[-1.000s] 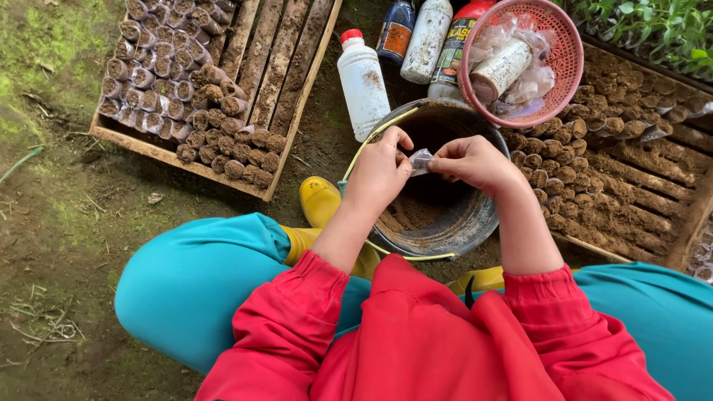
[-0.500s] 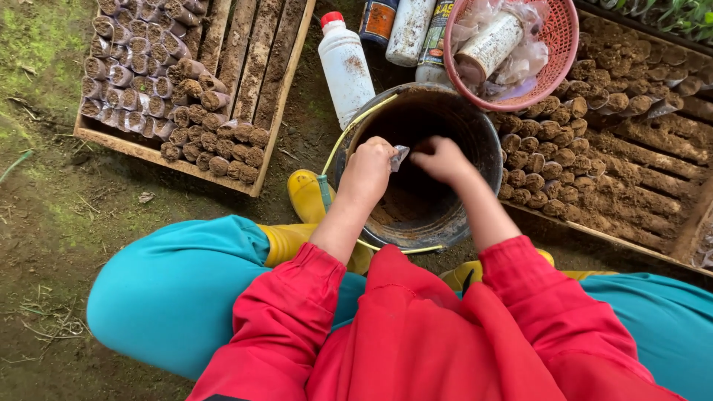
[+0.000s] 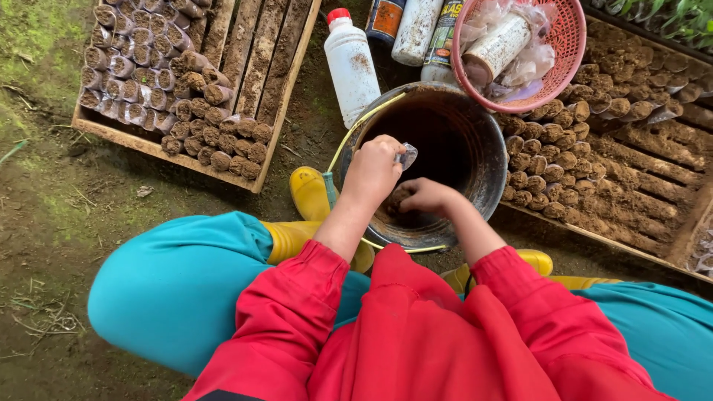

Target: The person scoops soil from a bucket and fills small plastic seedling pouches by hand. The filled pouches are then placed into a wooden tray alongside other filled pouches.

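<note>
A dark bucket (image 3: 490,160) with soil inside stands between my knees. My left hand (image 3: 371,172) is over its near rim, shut on a small clear plastic seedling bag (image 3: 408,155). My right hand (image 3: 423,197) is lower, down inside the bucket on the soil, with its fingers curled into the soil. Red sleeves cover both arms to the wrist.
A wooden tray (image 3: 160,145) of soil-filled bags lies at the left, another tray (image 3: 616,238) at the right. A white bottle (image 3: 351,65), more bottles and a pink basket (image 3: 568,44) stand behind the bucket. Yellow boots (image 3: 308,194) flank it.
Both hands dropped from above the bucket down to it. The right hand let go of the bag and went into the soil; the left hand keeps the bag.
</note>
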